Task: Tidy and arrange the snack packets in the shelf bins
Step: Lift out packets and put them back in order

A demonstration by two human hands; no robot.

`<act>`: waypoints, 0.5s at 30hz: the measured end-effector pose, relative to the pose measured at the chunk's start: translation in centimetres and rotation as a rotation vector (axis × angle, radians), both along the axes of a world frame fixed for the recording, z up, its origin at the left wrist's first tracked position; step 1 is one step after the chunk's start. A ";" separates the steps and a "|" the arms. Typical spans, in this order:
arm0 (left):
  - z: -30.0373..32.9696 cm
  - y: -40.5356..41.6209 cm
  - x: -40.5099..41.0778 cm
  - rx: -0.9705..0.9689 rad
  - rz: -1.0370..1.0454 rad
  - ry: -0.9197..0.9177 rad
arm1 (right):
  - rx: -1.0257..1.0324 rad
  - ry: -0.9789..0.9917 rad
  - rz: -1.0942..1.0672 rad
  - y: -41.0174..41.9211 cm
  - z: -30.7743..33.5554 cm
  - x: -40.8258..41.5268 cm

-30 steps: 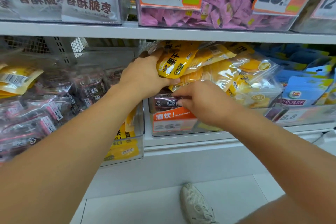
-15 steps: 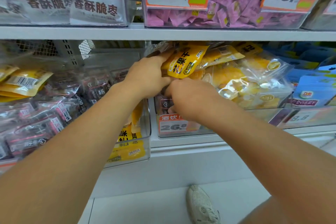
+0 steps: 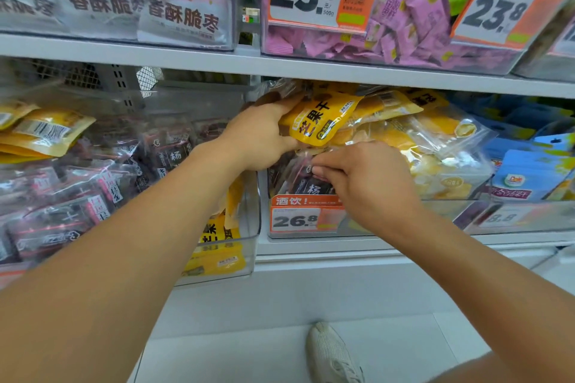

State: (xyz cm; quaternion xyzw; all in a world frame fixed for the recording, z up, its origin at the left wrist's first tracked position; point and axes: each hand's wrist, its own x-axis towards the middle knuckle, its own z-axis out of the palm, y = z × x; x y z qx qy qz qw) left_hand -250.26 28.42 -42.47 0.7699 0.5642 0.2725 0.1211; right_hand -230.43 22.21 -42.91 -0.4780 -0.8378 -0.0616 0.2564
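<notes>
Fingers of the right hand [image 3: 367, 179] are curled together in a pinch on the clear top edge of a dark maroon plastic snack packet [image 3: 306, 182], which sits low at the front of the clear plastic middle bin [image 3: 357, 228], just behind the orange price tag marked 26.8 [image 3: 303, 216]. Above and to the left, the left hand [image 3: 258, 134] grips a stack of glossy yellow dried-mango packets [image 3: 323, 116] — thumb underneath, fingers over the far side — lifting them off the dark one.

Judging by the neighbouring clear bin on the left [image 3: 245, 221], which is full of matching dark packets [image 3: 77, 193], the maroon one looks misplaced among the yellow stock. To pull it cleanly, the lift on the yellow stack should stay high enough that nothing drags, and the pinch should take more than the thin seal so the film does not tear or slip.

The maroon packet stands roughly upright, leaning back a little, its long axis running bottom to top with the sealed edge uppermost and its printed face towards the aisle. The topmost yellow packet lies tilted — long axis running from lower left to upper right, label facing outward.
</notes>
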 end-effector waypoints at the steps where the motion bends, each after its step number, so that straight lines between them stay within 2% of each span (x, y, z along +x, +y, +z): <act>1: 0.1 0.0 0.0 0.001 0.001 -0.002 | 0.006 0.088 0.028 -0.2 0.2 0.4; 4: 0.1 0.2 0.0 0.000 0.001 -0.030 | -0.045 0.340 0.090 -0.5 0.9 1.5; 11: 0.0 0.3 -0.1 -0.018 0.041 0.021 | -0.393 0.989 0.137 -1.5 2.3 3.8; 15: 0.0 -0.3 0.0 -0.006 -0.006 0.054 | -0.604 1.156 0.099 -1.9 2.2 6.2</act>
